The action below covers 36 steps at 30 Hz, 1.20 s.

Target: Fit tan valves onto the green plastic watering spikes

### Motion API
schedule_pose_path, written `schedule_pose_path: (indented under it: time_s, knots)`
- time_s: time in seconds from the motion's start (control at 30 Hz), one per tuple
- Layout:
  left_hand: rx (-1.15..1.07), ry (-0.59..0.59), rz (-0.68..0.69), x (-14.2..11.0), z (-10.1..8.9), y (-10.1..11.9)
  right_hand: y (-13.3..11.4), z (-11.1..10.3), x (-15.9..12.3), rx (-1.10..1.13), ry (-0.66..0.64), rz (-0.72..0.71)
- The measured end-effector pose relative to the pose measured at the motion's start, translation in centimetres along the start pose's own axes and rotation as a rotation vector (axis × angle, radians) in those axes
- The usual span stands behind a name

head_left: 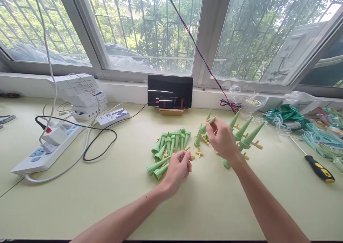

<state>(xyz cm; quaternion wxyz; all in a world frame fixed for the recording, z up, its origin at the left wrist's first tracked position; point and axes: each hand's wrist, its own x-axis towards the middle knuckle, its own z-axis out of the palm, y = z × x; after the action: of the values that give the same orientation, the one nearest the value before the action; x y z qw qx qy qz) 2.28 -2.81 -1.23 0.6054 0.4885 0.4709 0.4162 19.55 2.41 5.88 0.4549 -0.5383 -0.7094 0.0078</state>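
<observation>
My right hand (221, 137) is closed, its thumb and fingertips at a green plastic spike (204, 128) that lies tilted at the back of the table. Beside that hand, on the right, stand several green spikes (252, 137) with yellow valve pieces sticking out sideways. My left hand (179, 168) is closed, thumb against the curled fingers; whatever it may hold is hidden. Just beyond it lies a pile of hollow green cones (167, 143), with small yellow valves among them. One loose yellow valve (199, 152) rests between the two hands.
A phone (171, 102) leans on a dark tablet (168, 84) at the back. White boxes (85, 93) and a power strip (48, 150) with cables occupy the left. On the right are a screwdriver (318, 168) and plastic bags (288, 118).
</observation>
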Motion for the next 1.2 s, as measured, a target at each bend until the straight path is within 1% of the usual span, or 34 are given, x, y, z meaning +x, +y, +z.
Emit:
schedule_pose_path:
  time_s: [0.23, 0.43, 0.5, 0.7, 0.83, 0.97, 1.07, 1.1, 1.2]
  knots:
    - [0.002, 0.007, -0.009, -0.1, 0.1, 0.1, -0.1, 0.3, 1.3, -0.08, -0.203, 0.014]
    - [0.016, 0.006, -0.012, -0.1, 0.1, -0.1, 0.8, 0.9, 2.1, -0.124, -0.379, 0.05]
    - [0.016, 0.007, -0.007, -0.1, 0.0, -0.2, 1.1, 1.1, 2.2, -0.134, -0.42, 0.054]
    - [0.011, 0.004, -0.006, -0.1, 0.0, -0.2, 1.2, 1.4, 2.0, -0.136, -0.415, 0.055]
    - [0.017, 0.002, -0.011, -0.2, 0.0, -0.2, 1.0, 1.0, 1.7, -0.099, -0.403, 0.08]
    - [0.025, 0.008, -0.001, -0.1, 0.0, -0.2, 0.9, 0.2, 0.9, -0.065, -0.332, 0.148]
    - [0.018, 0.012, 0.003, -0.1, 0.0, -0.2, 1.0, 0.0, -0.5, -0.125, -0.266, 0.245]
    - [0.015, 0.012, 0.002, -0.1, 0.0, -0.2, 1.0, 0.2, -1.2, -0.15, -0.271, 0.282]
    - [0.01, 0.014, -0.004, -0.2, 0.1, -0.2, 1.0, 0.9, -3.5, -0.25, -0.369, 0.347]
